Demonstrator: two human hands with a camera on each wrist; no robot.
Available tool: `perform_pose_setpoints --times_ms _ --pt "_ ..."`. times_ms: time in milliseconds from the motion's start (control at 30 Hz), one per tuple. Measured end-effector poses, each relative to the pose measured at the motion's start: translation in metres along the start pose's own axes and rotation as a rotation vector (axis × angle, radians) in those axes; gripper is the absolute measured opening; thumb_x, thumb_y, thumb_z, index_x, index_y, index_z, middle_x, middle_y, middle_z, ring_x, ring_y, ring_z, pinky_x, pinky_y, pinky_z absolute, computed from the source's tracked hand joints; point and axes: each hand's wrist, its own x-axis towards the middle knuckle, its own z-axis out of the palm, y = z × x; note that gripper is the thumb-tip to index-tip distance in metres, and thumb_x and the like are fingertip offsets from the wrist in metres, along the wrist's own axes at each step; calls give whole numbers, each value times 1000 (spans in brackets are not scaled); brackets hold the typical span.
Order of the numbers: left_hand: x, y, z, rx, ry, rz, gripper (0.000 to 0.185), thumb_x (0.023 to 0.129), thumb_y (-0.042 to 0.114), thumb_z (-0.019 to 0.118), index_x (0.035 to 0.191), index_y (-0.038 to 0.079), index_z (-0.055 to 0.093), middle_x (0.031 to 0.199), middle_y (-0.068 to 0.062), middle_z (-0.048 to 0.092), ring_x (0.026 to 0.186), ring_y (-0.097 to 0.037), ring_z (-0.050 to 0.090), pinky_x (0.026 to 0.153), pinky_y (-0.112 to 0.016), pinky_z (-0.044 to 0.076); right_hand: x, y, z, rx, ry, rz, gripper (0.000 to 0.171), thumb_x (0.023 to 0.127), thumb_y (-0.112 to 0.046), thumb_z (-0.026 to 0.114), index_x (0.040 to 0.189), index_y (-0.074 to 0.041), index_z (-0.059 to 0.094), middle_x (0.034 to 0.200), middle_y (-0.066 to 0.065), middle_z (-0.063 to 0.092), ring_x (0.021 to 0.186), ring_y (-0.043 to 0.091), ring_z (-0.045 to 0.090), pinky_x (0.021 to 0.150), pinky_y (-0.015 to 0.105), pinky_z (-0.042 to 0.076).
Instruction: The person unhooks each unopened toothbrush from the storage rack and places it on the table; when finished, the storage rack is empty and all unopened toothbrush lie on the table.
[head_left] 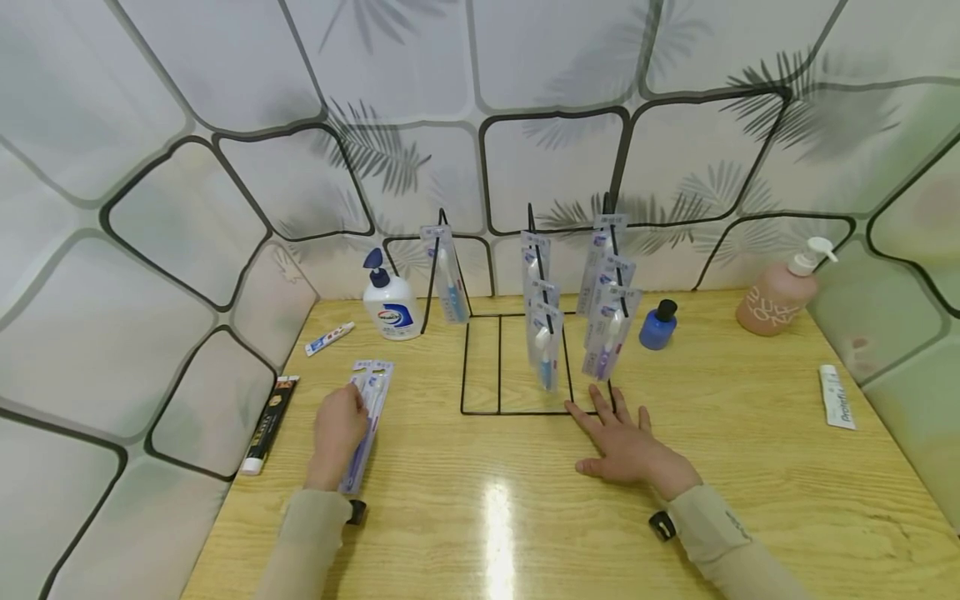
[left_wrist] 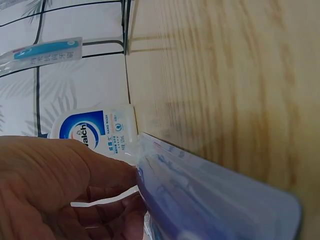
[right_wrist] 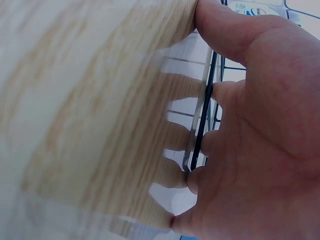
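On the left side of the table my left hand (head_left: 339, 429) pinches a packaged toothbrush (head_left: 375, 404) between thumb and fingers. In the left wrist view the clear pack (left_wrist: 215, 200) slants away from the thumb, with purple showing inside. Two pack tops appear side by side beyond that hand in the head view. My right hand (head_left: 626, 446) lies spread on the table, fingertips at the front right corner of a black wire rack (head_left: 499, 367). Packaged toothbrushes hang from its hooks: one blue at left (head_left: 450, 279), several in the middle (head_left: 546, 342), several at right (head_left: 609, 329).
A white hand wash bottle (head_left: 393, 310) stands left of the rack, near a small toothpaste tube (head_left: 330, 339) and a long black tube (head_left: 272, 425). To the right are a blue bottle (head_left: 657, 329), a pink pump bottle (head_left: 780, 296) and a white tube (head_left: 836, 398). Patterned walls border the table.
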Motion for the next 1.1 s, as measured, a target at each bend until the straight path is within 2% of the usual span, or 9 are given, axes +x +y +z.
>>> perform_pose_setpoints --times_ms 233,400,500,633,700,800,900,1000,1100 --pt "1 5 2 9 5 25 3 78 -9 60 80 -7 61 78 -24 63 69 -38 61 65 -52 51 0 1 0 0 -2 4 92 93 -48 70 165 -25 18 170 23 -4 152 57 -8 107 86 0" --pt "7 6 -1 -46 71 27 9 80 -12 59 87 -6 63 84 -26 64 75 -41 63 67 -53 51 -1 1 0 -1 -4 7 92 93 -49 70 165 -25 17 170 23 -5 152 57 -9 108 85 -1" --pt "14 12 -6 -108 106 18 9 84 -5 66 94 -4 66 95 -26 67 85 -42 64 71 -53 51 -2 2 -1 -5 -4 9 91 93 -49 69 165 -25 17 170 23 -5 152 57 -9 108 85 -1" --pt "26 27 -12 -232 147 7 17 89 10 72 101 -1 68 108 -26 69 99 -43 64 83 -54 50 -3 4 -1 -4 -4 11 91 93 -49 69 165 -26 17 170 23 -5 152 57 -9 108 85 -1" --pt "32 37 -15 -303 200 10 17 89 13 72 100 0 68 108 -25 70 102 -43 65 88 -54 50 -3 5 0 -1 -5 11 92 93 -50 69 165 -26 16 170 23 -6 152 56 -10 108 85 -1" --pt "41 54 -18 -430 302 29 10 91 7 67 98 0 69 104 -23 73 99 -40 68 85 -49 54 -3 3 -1 8 -7 6 92 93 -49 69 165 -25 16 170 23 -7 152 57 -10 107 85 -2" --pt "51 71 -21 -556 386 73 13 90 -4 59 96 -2 70 99 -21 74 94 -34 70 76 -35 56 -2 1 -1 7 -4 0 92 93 -48 69 165 -24 16 170 23 -6 152 57 -10 107 86 -2" --pt "60 85 -23 -712 377 148 17 89 -10 56 98 -4 69 105 -20 74 100 -30 69 78 -27 57 -1 0 -1 4 -4 -2 91 93 -48 69 165 -24 17 170 24 -5 152 57 -9 107 86 -1" --pt "68 96 -23 -824 296 249 16 90 -9 61 103 -3 70 122 -18 69 116 -30 64 91 -38 57 0 0 0 -4 0 -6 91 93 -48 69 164 -23 18 170 25 -4 152 58 -8 107 86 0"
